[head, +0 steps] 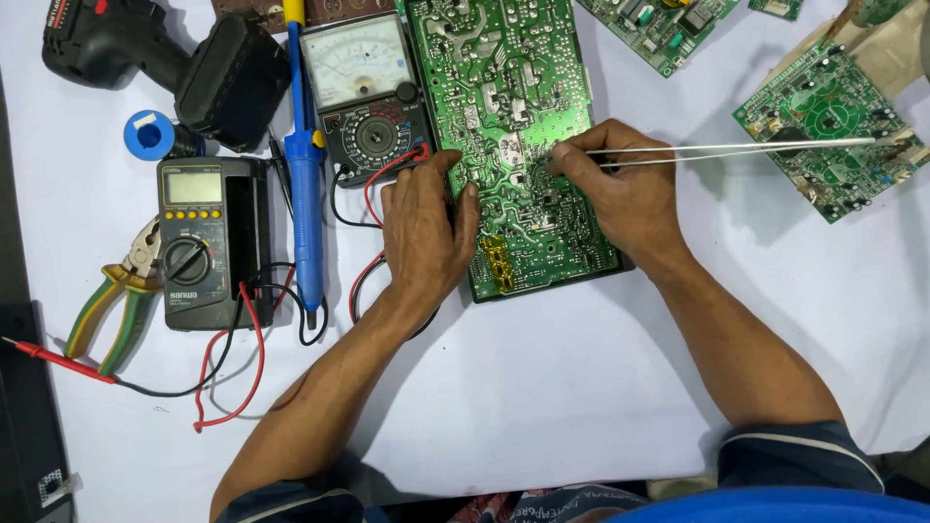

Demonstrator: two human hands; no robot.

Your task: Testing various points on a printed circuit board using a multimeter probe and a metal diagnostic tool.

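A large green circuit board is lying solder-side up on the white table, running from the far edge of the view down toward the middle. Its face is showing pale silver traces, many small solder joints and white printed markings, and a block of yellow pads is sitting at its near left corner — the board's near edge is resting at a slight slant.

The left hand is lying flat and open, palm down, on the board's left edge, fingers spread and pressing on it. The right hand is curling its fingers closed around a pair of long thin metal tweezers, pinching them near the tips; the tips are touching the board near its centre, while the long shafts are stretching away to the right, over a second, smaller green board.

Just left of the big board an analogue meter with a pale dial is lying, its red and black leads trailing under the left wrist. Further left are lying a blue soldering iron, a dark digital multimeter and green-handled pliers — and a black cordless drill is resting at the far left corner. Another green board is lying at the far edge.
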